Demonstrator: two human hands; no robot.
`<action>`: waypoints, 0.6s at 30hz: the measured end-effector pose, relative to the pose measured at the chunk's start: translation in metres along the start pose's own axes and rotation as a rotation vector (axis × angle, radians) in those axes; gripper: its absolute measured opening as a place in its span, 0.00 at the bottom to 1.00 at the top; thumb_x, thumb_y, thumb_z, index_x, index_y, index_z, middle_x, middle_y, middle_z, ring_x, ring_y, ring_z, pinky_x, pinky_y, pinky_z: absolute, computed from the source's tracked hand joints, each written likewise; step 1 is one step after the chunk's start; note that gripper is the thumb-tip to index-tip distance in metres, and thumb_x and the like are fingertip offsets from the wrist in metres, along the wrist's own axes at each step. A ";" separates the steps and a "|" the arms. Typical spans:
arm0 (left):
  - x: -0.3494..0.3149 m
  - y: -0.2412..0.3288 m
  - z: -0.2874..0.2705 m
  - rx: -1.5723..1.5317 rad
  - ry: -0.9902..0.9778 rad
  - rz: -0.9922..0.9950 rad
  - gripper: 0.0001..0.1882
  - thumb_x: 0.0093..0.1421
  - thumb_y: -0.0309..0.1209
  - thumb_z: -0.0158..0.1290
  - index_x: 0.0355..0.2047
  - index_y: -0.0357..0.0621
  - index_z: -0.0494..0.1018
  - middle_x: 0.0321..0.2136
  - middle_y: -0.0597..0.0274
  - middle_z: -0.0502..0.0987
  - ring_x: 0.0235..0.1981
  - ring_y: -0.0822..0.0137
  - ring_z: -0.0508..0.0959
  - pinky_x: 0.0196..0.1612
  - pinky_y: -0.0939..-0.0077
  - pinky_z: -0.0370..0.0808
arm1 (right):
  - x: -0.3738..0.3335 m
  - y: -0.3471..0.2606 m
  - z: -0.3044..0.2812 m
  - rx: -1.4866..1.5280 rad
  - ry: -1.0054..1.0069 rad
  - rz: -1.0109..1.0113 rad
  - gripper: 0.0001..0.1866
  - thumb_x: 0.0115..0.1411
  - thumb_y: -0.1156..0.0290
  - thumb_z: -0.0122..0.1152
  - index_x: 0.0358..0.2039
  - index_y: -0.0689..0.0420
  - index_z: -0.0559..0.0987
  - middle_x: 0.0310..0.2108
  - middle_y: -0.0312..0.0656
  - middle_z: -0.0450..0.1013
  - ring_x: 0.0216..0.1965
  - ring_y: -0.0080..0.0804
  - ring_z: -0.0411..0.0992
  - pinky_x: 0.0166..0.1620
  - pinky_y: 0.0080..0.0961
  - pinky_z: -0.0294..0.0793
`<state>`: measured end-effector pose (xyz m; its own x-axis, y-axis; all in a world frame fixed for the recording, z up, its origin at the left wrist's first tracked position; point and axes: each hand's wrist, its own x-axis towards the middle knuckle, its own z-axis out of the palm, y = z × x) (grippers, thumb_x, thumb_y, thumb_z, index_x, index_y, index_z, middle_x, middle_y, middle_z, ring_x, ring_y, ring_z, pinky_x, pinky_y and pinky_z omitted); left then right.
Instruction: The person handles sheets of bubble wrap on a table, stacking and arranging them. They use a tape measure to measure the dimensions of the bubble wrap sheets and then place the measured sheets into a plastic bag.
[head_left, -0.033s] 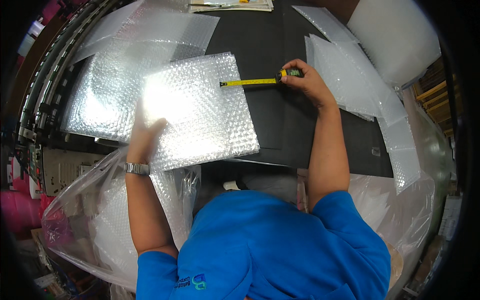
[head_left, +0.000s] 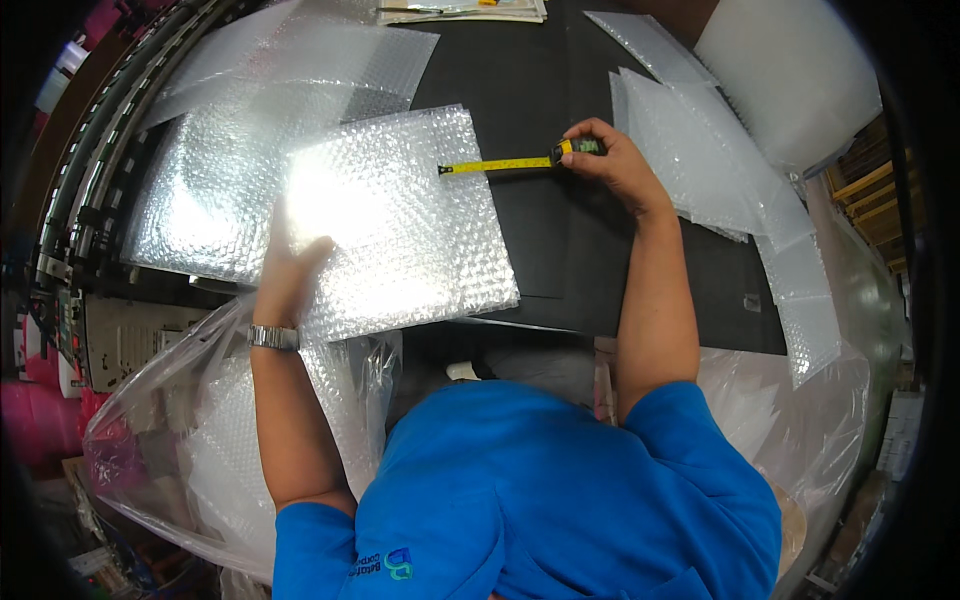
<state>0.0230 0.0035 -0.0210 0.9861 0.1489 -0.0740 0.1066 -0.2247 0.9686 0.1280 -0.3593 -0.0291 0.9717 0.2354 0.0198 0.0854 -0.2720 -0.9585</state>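
A square sheet of clear bubble wrap lies tilted on the dark tabletop, bright with glare. My left hand holds it by its left edge, thumb across the top; the glare washes out the fingers. My right hand is closed around a black and yellow tape measure, to the right of the sheet. Its yellow blade is drawn out leftward. The blade crosses the sheet's right edge, and its metal hook end is over the upper right part of the sheet.
More bubble wrap sheets lie at the left, near a black roller rail. Other sheets overlap along the right, beside a thick translucent stack. Papers sit at the far edge. Clear plastic bags hang at the near side.
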 end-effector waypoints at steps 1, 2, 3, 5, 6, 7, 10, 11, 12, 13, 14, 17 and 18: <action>0.000 0.003 0.001 -0.003 -0.004 -0.012 0.39 0.51 0.19 0.47 0.61 0.40 0.40 0.59 0.46 0.48 0.58 0.60 0.55 0.56 0.71 0.57 | 0.000 -0.003 0.001 -0.021 0.000 -0.020 0.16 0.43 0.67 0.65 0.33 0.55 0.74 0.26 0.32 0.71 0.30 0.20 0.67 0.35 0.16 0.65; 0.000 0.001 0.000 -0.030 -0.007 -0.009 0.39 0.51 0.18 0.47 0.61 0.40 0.40 0.59 0.45 0.48 0.58 0.60 0.55 0.56 0.71 0.58 | 0.001 -0.002 0.001 -0.035 -0.007 -0.033 0.16 0.43 0.67 0.65 0.34 0.55 0.74 0.26 0.32 0.71 0.31 0.20 0.66 0.36 0.17 0.65; 0.001 -0.002 -0.001 -0.057 -0.011 -0.006 0.39 0.51 0.18 0.47 0.61 0.40 0.41 0.59 0.45 0.48 0.58 0.60 0.55 0.56 0.71 0.58 | 0.002 0.000 0.000 -0.050 -0.014 -0.046 0.16 0.43 0.67 0.65 0.34 0.55 0.74 0.27 0.32 0.70 0.31 0.21 0.66 0.37 0.17 0.65; 0.003 -0.006 -0.003 -0.066 -0.013 -0.001 0.39 0.51 0.18 0.47 0.61 0.40 0.41 0.59 0.45 0.47 0.58 0.60 0.55 0.56 0.71 0.58 | 0.002 0.001 0.001 -0.057 -0.018 -0.059 0.16 0.43 0.67 0.65 0.34 0.56 0.74 0.28 0.33 0.70 0.32 0.21 0.66 0.38 0.18 0.64; 0.004 -0.006 -0.003 -0.049 -0.013 0.001 0.40 0.51 0.18 0.47 0.61 0.40 0.41 0.59 0.46 0.47 0.58 0.60 0.55 0.55 0.71 0.58 | 0.002 0.000 0.001 -0.052 -0.014 -0.060 0.17 0.43 0.67 0.65 0.34 0.56 0.74 0.28 0.33 0.70 0.32 0.21 0.66 0.39 0.18 0.64; 0.005 -0.007 -0.004 -0.031 -0.013 0.001 0.40 0.51 0.18 0.48 0.61 0.40 0.41 0.59 0.46 0.48 0.57 0.60 0.56 0.55 0.71 0.58 | 0.001 0.000 0.001 -0.046 -0.010 -0.060 0.17 0.43 0.66 0.65 0.34 0.56 0.74 0.28 0.34 0.70 0.32 0.22 0.66 0.39 0.18 0.64; 0.006 -0.014 -0.006 -0.038 -0.033 0.040 0.40 0.51 0.18 0.48 0.61 0.40 0.41 0.59 0.46 0.48 0.56 0.60 0.57 0.55 0.72 0.59 | 0.001 0.000 0.001 -0.088 -0.013 -0.078 0.17 0.42 0.66 0.65 0.34 0.56 0.74 0.28 0.34 0.70 0.32 0.22 0.66 0.38 0.18 0.64; 0.006 -0.014 -0.006 -0.016 -0.018 0.032 0.40 0.51 0.18 0.48 0.61 0.40 0.41 0.59 0.46 0.49 0.56 0.61 0.58 0.55 0.72 0.59 | 0.001 -0.001 0.001 -0.095 -0.017 -0.067 0.17 0.43 0.67 0.65 0.34 0.56 0.74 0.29 0.33 0.70 0.32 0.21 0.66 0.38 0.17 0.64; 0.006 -0.014 -0.006 0.006 -0.004 0.023 0.40 0.51 0.18 0.48 0.61 0.40 0.41 0.58 0.46 0.49 0.56 0.61 0.58 0.55 0.73 0.59 | 0.001 -0.001 0.001 -0.103 -0.020 -0.055 0.16 0.43 0.68 0.64 0.34 0.56 0.73 0.29 0.32 0.69 0.33 0.19 0.65 0.39 0.16 0.64; 0.005 -0.014 -0.006 0.028 0.013 0.016 0.40 0.50 0.18 0.48 0.61 0.40 0.41 0.58 0.46 0.49 0.56 0.61 0.58 0.54 0.73 0.59 | 0.001 -0.002 0.002 -0.110 -0.024 -0.046 0.16 0.43 0.69 0.64 0.34 0.56 0.73 0.29 0.31 0.69 0.33 0.18 0.65 0.39 0.15 0.63; 0.005 -0.013 -0.005 0.022 0.012 0.007 0.40 0.50 0.18 0.48 0.61 0.40 0.41 0.58 0.46 0.49 0.56 0.61 0.58 0.55 0.73 0.59 | 0.000 -0.003 0.001 -0.109 -0.024 -0.038 0.16 0.43 0.69 0.64 0.34 0.56 0.73 0.29 0.31 0.69 0.33 0.18 0.65 0.39 0.15 0.63; 0.004 -0.011 -0.005 -0.013 0.007 -0.001 0.40 0.50 0.18 0.48 0.61 0.40 0.41 0.59 0.46 0.48 0.57 0.60 0.56 0.55 0.73 0.58 | -0.001 -0.004 0.001 -0.096 -0.025 -0.030 0.16 0.43 0.70 0.64 0.34 0.56 0.73 0.29 0.31 0.68 0.32 0.18 0.64 0.39 0.15 0.63; 0.004 -0.011 -0.005 -0.037 0.004 0.007 0.41 0.50 0.19 0.48 0.61 0.40 0.40 0.59 0.46 0.48 0.58 0.60 0.55 0.56 0.73 0.57 | -0.001 -0.004 0.001 -0.087 -0.026 -0.037 0.15 0.43 0.70 0.64 0.33 0.56 0.73 0.29 0.31 0.68 0.32 0.18 0.64 0.38 0.15 0.63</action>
<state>0.0249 0.0111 -0.0308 0.9863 0.1512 -0.0659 0.0945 -0.1906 0.9771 0.1264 -0.3572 -0.0256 0.9615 0.2707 0.0465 0.1414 -0.3427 -0.9287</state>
